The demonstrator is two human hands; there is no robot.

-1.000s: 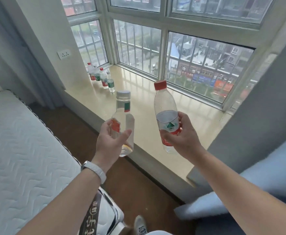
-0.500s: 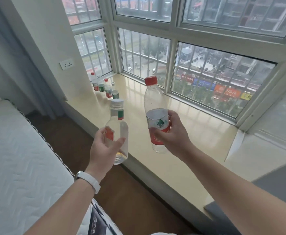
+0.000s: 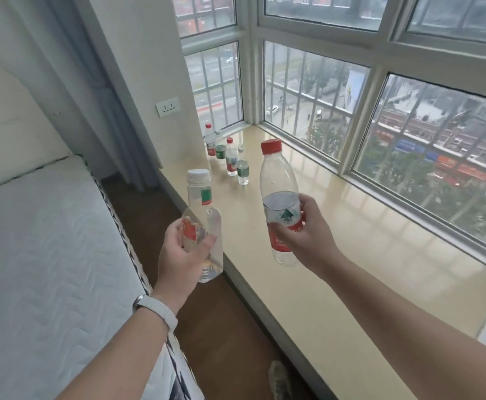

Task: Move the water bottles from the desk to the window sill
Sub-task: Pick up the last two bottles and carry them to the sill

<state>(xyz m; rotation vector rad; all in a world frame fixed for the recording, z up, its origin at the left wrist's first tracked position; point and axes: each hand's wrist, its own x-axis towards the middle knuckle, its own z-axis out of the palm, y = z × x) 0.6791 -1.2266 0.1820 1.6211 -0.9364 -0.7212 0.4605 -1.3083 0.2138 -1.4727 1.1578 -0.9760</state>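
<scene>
My left hand grips a clear white-capped bottle upright, held over the floor just beside the window sill's front edge. My right hand holds a clear red-capped bottle with a red and white label, raised above the beige window sill. Several small bottles stand in a row on the sill's far left end, by the wall.
A white mattress lies at the left, with a strip of brown floor between it and the sill. Barred windows run along the sill's far side. A grey curtain hangs beside a wall socket.
The view has swung left and come closer to the sill. Both hands, still gripping their bottles, have moved toward the row of bottles at the sill's left end.
</scene>
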